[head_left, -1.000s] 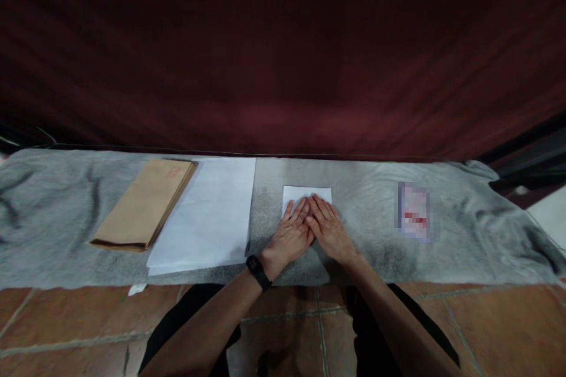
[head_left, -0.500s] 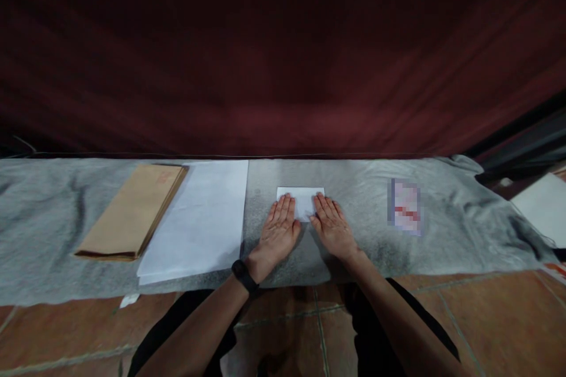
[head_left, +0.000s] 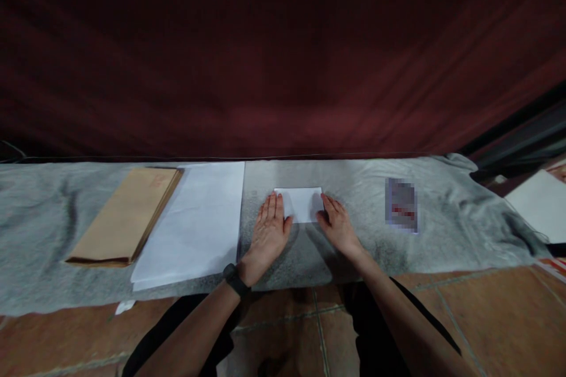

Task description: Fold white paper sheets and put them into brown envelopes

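One small rectangle of white paper (head_left: 301, 203), lying flat on a grey cloth (head_left: 305, 259), between two hands. On the paper's left edge, left hand (head_left: 270, 234): palm down, fingers straight and side by side, thumb spread, nothing gripped. At the paper's right edge, right hand (head_left: 339, 228): fingers gathered and slightly bent, thumb held apart, contact along the edge without a closed grip. Stage, as judged: paper apparently already folded small and smoothed flat; further folds or pressing impossible to tell from this view. Left of the paper, untouched by either hand: large white sheets (head_left: 194, 224), flat and seemingly without writing. Farther left of the paper, beside the sheets: a stack of brown envelopes (head_left: 121, 215), likewise untouched, with red print (head_left: 160, 181) in one far corner, too small to read. Well to the right of the paper: a pixelated item (head_left: 401, 197) with a red band (head_left: 403, 212), label illegible. Beyond the paper: dark red curtain (head_left: 283, 70), unmarked.
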`<state>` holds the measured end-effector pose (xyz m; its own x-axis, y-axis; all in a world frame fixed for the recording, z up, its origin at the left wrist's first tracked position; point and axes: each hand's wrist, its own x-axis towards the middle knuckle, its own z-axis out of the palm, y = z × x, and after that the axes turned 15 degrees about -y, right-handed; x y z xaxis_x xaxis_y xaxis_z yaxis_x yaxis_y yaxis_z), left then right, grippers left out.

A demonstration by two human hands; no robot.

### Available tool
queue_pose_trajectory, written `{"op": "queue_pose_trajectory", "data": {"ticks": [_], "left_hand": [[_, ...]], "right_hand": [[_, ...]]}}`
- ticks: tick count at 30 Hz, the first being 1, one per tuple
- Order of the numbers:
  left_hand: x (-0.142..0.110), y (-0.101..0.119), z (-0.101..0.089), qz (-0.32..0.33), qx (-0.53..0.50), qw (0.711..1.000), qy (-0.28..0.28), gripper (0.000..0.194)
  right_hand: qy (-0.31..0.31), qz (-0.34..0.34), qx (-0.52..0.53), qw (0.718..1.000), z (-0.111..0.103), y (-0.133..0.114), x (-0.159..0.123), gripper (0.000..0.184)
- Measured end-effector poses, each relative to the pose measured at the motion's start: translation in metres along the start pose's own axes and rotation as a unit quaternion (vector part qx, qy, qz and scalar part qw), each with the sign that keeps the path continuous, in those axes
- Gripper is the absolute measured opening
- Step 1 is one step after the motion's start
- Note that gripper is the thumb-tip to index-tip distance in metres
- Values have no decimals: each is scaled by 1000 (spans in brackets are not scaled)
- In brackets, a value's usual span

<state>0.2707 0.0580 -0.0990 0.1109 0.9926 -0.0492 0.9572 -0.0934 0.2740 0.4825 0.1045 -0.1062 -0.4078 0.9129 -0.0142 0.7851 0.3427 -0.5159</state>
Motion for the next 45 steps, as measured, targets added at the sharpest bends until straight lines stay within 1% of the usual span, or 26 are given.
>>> {"op": "queue_pose_trajectory", "data": {"ticks": [2,4,7,9,11,12,14,16,17,18,19,20,21,23,24,25,26,27,28,29,33,36,38,40,43,45], "left_hand": [[0,0,1,3,0,1000,-3,64],[0,-1,1,8,-8,1000,-2,63],[2,0,-1,7,-47,999,10,65],[5,1,-5,1,-87,996,26,67],[7,3,-12,-5,-138,989,46,69],[7,5,-16,-9,-169,984,57,69],[8,9,-24,-22,-240,967,80,67],[7,14,-31,-34,-328,940,93,67],[6,16,-35,-36,-382,919,89,68],[6,18,-37,-34,-446,891,77,69],[5,20,-40,-28,-518,853,56,69],[4,22,-42,-23,-591,806,25,68],[4,23,-45,-20,-661,750,-11,67],[3,23,-50,-30,-765,640,-67,66],[3,22,-52,-42,-797,597,-80,63],[2,20,-54,-55,-819,565,-83,58],[1,18,-56,-68,-832,545,-78,51],[0,16,-57,-75,-838,536,-75,44],[-1,13,-58,-80,-837,537,-75,41],[-2,11,-57,-83,-831,545,-79,42],[-1,2,-51,-112,-788,599,-91,51],[4,-1,-42,-125,-750,646,-59,51],[8,-3,-35,-114,-709,695,-23,52],[12,-5,-29,-91,-651,754,2,55],[16,-10,-24,-74,-542,837,5,64],[16,-13,-23,-81,-469,880,-1,71]], "right_hand": [[2,-5,58,998,-4,-3,1,53],[19,-2,118,993,-6,-6,3,54],[46,15,214,976,-7,-11,4,55],[26,8,263,964,-9,-14,4,46],[19,-14,277,961,-13,-18,2,36],[36,-22,271,962,-16,-19,0,35],[105,-33,242,964,-26,-21,-6,37],[167,-50,194,965,-37,-21,-13,38],[180,-66,159,968,-42,-21,-16,39],[174,-87,116,974,-46,-21,-20,39],[152,-110,70,980,-48,-22,-23,40],[117,-134,26,984,-48,-23,-25,40],[76,-160,-15,984,-47,-26,-28,41],[3,-210,-73,975,-40,-33,-32,42],[-20,-237,-92,967,-35,-37,-34,43],[-38,-257,-106,960,-29,-42,-36,44],[-53,-271,-118,954,-24,-47,-37,44],[-65,-281,-125,949,-20,-51,-38,43],[-74,-284,-125,948,-16,-55,-39,41],[-81,-284,-121,948,-14,-59,-39,40],[-91,-272,-58,956,-11,-64,-36,43],[-79,-230,-30,970,-5,-61,-31,46],[-66,-175,-51,981,4,-57,-28,49],[-59,-133,-84,986,13,-52,-27,52],[-50,-108,-121,985,22,-46,-27,54],[-41,-94,-135,985,23,-42,-27,54]]}}
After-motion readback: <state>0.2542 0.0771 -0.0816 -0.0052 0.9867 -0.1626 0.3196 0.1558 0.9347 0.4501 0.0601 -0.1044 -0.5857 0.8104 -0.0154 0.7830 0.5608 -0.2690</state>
